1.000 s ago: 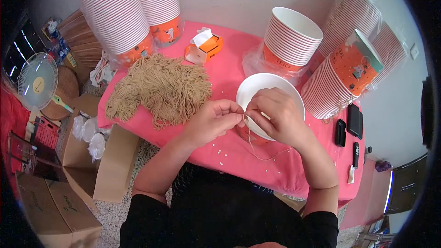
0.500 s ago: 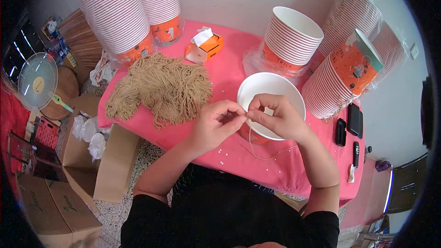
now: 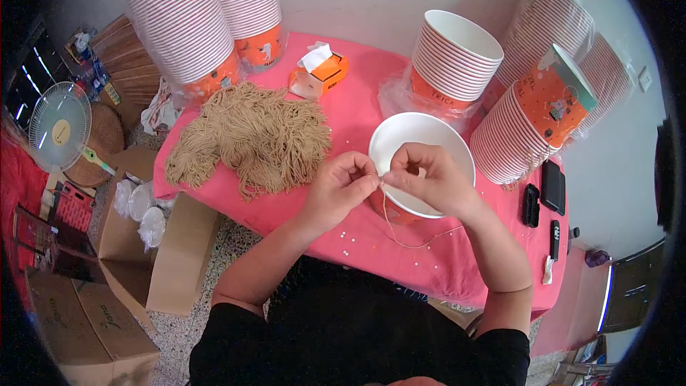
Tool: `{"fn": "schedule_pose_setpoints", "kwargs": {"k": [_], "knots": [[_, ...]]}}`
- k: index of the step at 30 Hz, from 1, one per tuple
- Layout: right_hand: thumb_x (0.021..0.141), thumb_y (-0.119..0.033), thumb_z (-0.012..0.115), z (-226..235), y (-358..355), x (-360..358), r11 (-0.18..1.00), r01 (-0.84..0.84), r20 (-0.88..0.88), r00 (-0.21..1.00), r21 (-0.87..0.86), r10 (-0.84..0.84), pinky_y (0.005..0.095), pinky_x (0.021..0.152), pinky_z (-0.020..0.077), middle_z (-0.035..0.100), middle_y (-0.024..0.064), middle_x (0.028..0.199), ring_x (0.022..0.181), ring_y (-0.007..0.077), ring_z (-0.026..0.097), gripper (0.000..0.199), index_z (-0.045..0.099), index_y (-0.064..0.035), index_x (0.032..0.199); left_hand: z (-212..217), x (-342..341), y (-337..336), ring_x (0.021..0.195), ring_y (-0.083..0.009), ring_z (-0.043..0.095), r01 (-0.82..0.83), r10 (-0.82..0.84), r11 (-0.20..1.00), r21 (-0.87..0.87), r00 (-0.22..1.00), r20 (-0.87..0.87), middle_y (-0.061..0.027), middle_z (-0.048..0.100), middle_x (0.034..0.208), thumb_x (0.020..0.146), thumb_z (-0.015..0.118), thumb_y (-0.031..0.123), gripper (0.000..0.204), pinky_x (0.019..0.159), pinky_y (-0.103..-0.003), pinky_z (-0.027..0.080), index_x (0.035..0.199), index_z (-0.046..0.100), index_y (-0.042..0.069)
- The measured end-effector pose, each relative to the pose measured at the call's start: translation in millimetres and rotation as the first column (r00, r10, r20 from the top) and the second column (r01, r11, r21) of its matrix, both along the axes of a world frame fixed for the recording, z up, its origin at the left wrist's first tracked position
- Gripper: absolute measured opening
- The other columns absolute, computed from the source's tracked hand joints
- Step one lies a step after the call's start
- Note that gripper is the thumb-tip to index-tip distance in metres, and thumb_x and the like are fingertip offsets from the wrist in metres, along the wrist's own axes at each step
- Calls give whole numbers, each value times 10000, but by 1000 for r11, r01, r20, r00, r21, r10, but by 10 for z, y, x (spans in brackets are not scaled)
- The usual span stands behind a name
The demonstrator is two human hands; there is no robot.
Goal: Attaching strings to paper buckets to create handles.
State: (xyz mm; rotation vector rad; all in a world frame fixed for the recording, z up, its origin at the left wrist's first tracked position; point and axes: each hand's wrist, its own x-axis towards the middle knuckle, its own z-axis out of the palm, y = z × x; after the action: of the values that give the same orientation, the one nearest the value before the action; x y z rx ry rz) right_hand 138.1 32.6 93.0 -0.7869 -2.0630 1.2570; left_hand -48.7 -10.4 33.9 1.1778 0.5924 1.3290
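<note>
My left hand and my right hand meet fingertip to fingertip in front of a white-lined paper bucket with an orange outside. Both are closed in a pinch on a thin tan cord. The cord hangs down from the fingertips and curves rightward over the pink tablecloth, below the bucket. What the fingertips do with its end is too small to make out. To the left of my hands lies a big heap of tan cords.
Nested bucket stacks stand at the back right, wrapped stacks at the back left. An orange tissue box sits between. A black case and a cutter lie at the right edge. An open carton stands lower left.
My hands have shifted only slightly, the left fingers drawing a little back from the right ones. The cord still hangs from the pinch.
</note>
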Motion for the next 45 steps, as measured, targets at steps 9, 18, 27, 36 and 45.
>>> {"fn": "schedule_pose_setpoints", "kwargs": {"k": [9, 18, 27, 36, 45], "knots": [[760, 1, 672, 25, -146, -67, 942, 20, -39, 999, 334, -7, 297, 644, 460, 630, 44, 748, 681, 158, 601, 109, 604, -33, 838, 3, -95, 21, 558, -24, 369, 342, -243, 896, -284, 912, 331, 31, 501, 724, 860, 601, 125, 84, 467, -183, 298, 897, 554, 66], [739, -4, 676, 46, -194, -66, 859, 95, -59, 995, 503, -76, 340, 706, 458, 644, 66, 735, 689, 215, 625, 112, 646, -43, 840, 44, -84, -27, 576, -32, 424, 235, -148, 916, -325, 951, 272, -12, 587, 772, 902, 582, 114, 96, 468, -183, 341, 950, 621, 40], [709, -23, 683, -15, -133, -24, 774, 146, -59, 989, 617, -139, 356, 655, 456, 631, 72, 699, 658, 247, 614, 100, 628, -49, 788, 73, 2, -40, 575, -40, 469, 49, -46, 993, -105, 999, 27, -18, 616, 785, 899, 581, 79, 90, 485, -191, 381, 965, 611, 25], [695, 4, 669, 52, -135, 43, 731, 109, 0, 989, 674, -148, 347, 635, 445, 594, 61, 687, 640, 229, 594, 121, 586, -44, 769, 74, 18, -40, 738, -43, 592, -172, 226, 969, 179, 907, -355, -32, 662, 836, 866, 624, -2, 119, 650, -179, 478, 976, 627, -46], [602, 45, 651, 58, -103, 69, 442, 76, 29, 974, 894, -226, 353, 613, 439, 541, 55, 667, 596, 235, 547, 236, 535, -56, 782, 39, 78, -137, 800, -67, 627, -210, 274, 943, 259, 930, -244, -81, 685, 865, 868, 626, -11, 70, 689, -196, 510, 931, 638, -39]]}}
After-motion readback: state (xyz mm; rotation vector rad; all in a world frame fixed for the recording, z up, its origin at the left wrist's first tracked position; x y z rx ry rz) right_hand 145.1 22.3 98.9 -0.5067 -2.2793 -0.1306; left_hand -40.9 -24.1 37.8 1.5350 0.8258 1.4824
